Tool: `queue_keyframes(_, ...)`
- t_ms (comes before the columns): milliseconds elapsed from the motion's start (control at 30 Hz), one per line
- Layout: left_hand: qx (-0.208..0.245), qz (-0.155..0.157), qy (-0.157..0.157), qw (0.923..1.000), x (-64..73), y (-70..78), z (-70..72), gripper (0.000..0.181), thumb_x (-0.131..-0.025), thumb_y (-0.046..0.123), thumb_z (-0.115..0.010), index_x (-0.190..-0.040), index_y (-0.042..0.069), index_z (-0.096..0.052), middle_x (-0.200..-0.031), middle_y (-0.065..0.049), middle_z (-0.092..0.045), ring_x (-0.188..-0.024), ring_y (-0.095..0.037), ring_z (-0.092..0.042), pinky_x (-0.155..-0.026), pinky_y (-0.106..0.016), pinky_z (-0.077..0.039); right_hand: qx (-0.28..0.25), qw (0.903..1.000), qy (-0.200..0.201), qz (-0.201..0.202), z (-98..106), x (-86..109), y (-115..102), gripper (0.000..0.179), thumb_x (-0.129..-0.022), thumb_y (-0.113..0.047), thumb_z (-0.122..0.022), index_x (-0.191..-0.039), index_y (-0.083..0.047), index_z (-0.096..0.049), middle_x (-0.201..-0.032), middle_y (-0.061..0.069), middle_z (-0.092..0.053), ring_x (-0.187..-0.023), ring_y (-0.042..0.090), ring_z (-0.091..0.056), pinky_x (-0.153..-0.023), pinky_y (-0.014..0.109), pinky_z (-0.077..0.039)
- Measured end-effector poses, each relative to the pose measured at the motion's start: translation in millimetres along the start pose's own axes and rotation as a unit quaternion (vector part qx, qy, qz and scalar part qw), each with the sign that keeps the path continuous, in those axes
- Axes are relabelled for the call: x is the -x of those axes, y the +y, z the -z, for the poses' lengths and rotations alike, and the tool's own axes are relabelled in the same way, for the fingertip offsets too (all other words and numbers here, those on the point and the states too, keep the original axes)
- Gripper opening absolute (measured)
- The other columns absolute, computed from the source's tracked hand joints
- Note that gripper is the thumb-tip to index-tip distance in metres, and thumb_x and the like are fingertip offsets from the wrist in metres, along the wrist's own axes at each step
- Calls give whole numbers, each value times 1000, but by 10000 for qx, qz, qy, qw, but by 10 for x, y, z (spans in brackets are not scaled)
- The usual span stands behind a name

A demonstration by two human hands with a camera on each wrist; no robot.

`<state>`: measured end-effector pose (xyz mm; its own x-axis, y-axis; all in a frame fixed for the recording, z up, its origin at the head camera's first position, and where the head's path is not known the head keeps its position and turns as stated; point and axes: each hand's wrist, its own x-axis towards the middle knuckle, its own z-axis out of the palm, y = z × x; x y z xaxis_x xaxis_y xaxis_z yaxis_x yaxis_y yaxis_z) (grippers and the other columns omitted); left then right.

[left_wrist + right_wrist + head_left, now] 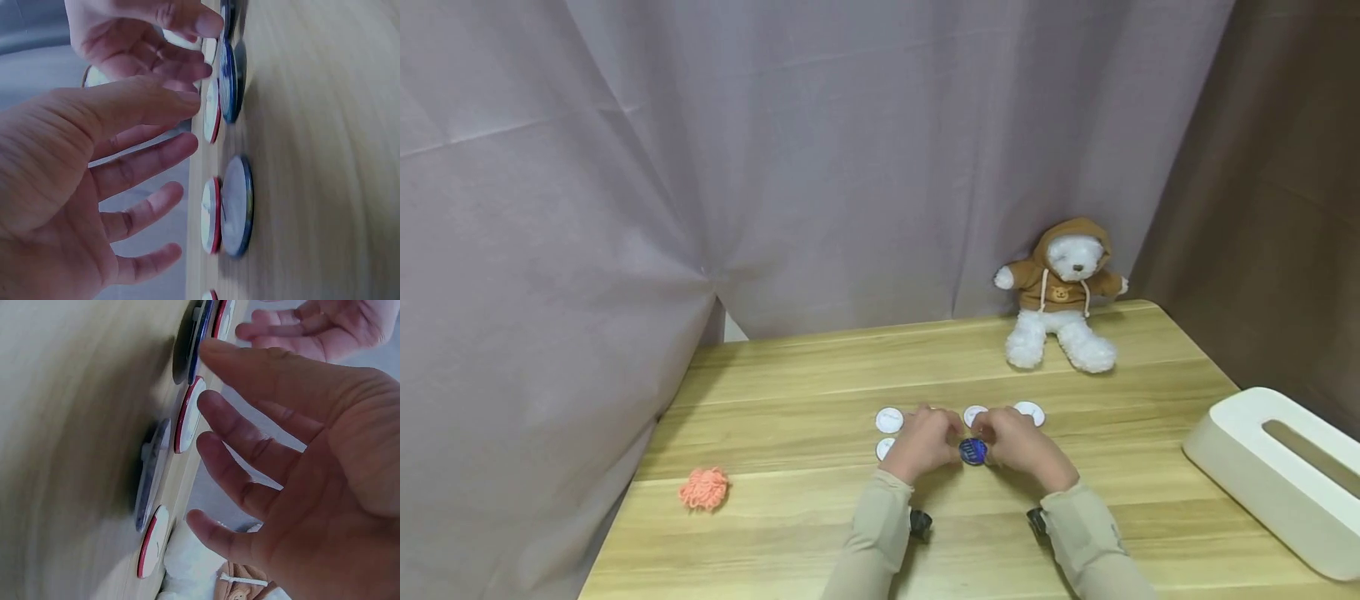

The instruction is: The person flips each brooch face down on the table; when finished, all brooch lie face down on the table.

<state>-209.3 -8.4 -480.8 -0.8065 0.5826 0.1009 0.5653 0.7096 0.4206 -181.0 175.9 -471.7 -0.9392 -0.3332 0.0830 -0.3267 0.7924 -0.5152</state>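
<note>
A round badge with a blue printed face (973,451) lies between the two hands. Beside its left edge is the left hand (925,442), fingers spread and loosely bent, with the thumb (181,103) close by the badge in the left wrist view. From the other side comes the right hand (1018,442), its thumb tip (215,350) right at the blue rim. Nothing is gripped in either palm. Behind stands a row of white round badges, including one at the left (890,419) and one at the right (1030,412). A nearer white badge (884,448) is partly hidden by the left hand.
A white plush bear (1063,292) in a brown hoodie sits at the back right of the wooden table (790,517). A coral yarn bundle (704,489) lies at the left. A cream box with a slot (1247,475) stands at the right. Grey curtain (850,167) hangs behind.
</note>
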Motion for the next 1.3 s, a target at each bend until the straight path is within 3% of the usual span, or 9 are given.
queue_keyframes(200, -187, -59, -200, 9996, 0, 56, -59, 28, -67, 15, -90, -92, 20, -80, -91, 12, -74, -88, -13, -54, -81, -39, -43, 203, 9998, -36, 42, -62, 30, 29, 31, -55, 5, -82, -76, -15, -70, -74, -4, -65, -71, 16, -53, -64, 39, -35)
queue_keyframes(333, -211, -109, -145, 9996, 10, 58, -72, 26, -66, 13, -90, -90, 19, -81, -90, 10, -75, -87, -14, -54, -81, -40, -43, 262, 9995, 6, 169, -73, 36, 35, 33, -52, 9, -77, -75, -15, -71, -72, -6, -65, -69, 14, -52, -64, 41, -36)
queue_keyframes(567, -346, -121, -121, 9993, -1, 62, -90, 23, -65, 12, -90, -85, 19, -81, -87, 9, -74, -88, -18, -55, -85, -44, -43, 540, 9984, -4, 195, -67, 21, 7, 34, -52, 9, -77, -74, -16, -71, -71, -6, -63, -72, 19, -52, -64, 43, -36)
queue_keyframes(900, -571, -46, -165, 9982, -15, 61, -74, 23, -64, 13, -90, -83, 19, -79, -83, 8, -72, -87, -19, -56, -83, -41, -42, 603, 9979, 69, 205, -97, -24, -11, 31, -56, 10, -76, -75, -15, -71, -74, -4, -66, -71, 20, -56, -63, 46, -39)
queue_keyframes(1133, -683, -45, -189, 9975, -21, 77, -97, 22, -64, 14, -90, -80, 21, -77, -79, 9, -68, -84, -17, -54, -79, -39, -41, 511, 9980, 154, 348, -95, -9, 2, 26, -59, 7, -77, -72, -14, -70, -70, -5, -64, -65, 16, -55, -59, 41, -40)
queue_keyframes(1300, -528, -104, -143, 9984, -15, 87, -82, 20, -65, 11, -88, -77, 22, -75, -76, 11, -67, -80, -15, -51, -77, -37, -38, 413, 9982, 159, 416, -38, 13, 1, 26, -59, 7, -77, -70, -14, -69, -69, -5, -63, -64, 16, -56, -60, 38, -44)
